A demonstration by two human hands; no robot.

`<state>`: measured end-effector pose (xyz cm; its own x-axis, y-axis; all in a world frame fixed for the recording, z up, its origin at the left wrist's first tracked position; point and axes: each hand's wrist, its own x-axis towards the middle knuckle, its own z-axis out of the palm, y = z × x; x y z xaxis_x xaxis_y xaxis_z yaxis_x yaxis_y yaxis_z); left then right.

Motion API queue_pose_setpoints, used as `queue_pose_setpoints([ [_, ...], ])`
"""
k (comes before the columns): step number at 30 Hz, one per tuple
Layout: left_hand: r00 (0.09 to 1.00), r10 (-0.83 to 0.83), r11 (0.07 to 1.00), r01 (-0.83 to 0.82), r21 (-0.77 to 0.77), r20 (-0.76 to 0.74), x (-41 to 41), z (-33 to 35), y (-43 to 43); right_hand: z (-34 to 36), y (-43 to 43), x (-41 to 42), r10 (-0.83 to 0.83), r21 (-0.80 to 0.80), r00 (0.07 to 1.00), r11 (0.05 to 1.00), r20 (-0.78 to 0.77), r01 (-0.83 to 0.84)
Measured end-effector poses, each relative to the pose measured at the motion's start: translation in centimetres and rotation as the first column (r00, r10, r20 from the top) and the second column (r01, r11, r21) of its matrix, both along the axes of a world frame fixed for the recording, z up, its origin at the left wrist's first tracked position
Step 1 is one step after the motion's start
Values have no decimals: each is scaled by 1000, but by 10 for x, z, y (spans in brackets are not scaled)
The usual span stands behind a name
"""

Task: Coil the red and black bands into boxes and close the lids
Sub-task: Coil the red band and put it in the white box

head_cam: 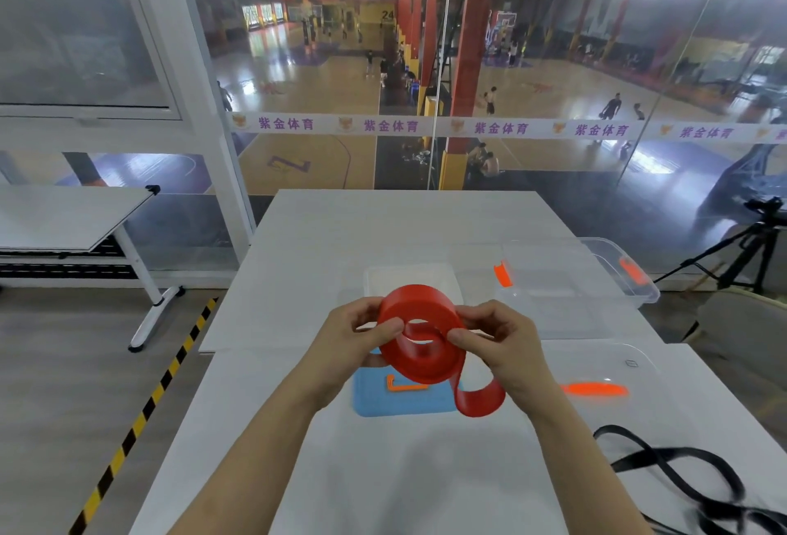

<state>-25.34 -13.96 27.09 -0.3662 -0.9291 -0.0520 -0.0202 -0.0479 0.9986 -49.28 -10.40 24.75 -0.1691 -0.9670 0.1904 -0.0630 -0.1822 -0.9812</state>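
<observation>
A wide red band (419, 364) is rolled into a loose coil above the white table, its free tail curling down to the right. My left hand (362, 334) pinches the coil's left side and my right hand (496, 336) pinches its right side. Under the coil lies a blue lid (370, 398) with an orange clasp. Behind the coil stands a small clear box (411, 275). A larger clear box (570, 283) with orange latches sits at the right, and its clear lid (609, 368) with an orange clasp lies nearer. The black band (681, 475) sprawls uncoiled at the lower right.
The white table (383, 470) ends at a glass wall ahead. A second table (64, 215) stands at the left beyond a floor strip of yellow and black tape. A tripod (749, 253) stands at the right.
</observation>
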Motion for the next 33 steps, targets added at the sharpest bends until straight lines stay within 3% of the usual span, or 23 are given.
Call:
queue_pose_setpoints([
  [6,982,-94,995,98,-12,165,5,-3,-13,4,-4,-7,48,31,996,998,-76,-46],
  [11,900,-154,970,216,-109,408,-13,0,-17,6,-5,-4,131,77,980,990,-151,-120],
  [16,929,-67,986,118,-120,363,-25,-9,-20,1,-8,-14,139,87,986,988,-96,-131],
  [24,988,130,991,-128,-27,89,-53,-25,-17,-18,-13,-44,46,60,999,997,-5,-46],
  [28,991,21,996,-32,85,134,-61,-29,-17,-22,-19,-58,21,55,1000,998,10,-22],
  [33,926,-174,983,142,117,336,-60,-31,-18,-27,-26,-68,116,147,993,983,-29,-111],
])
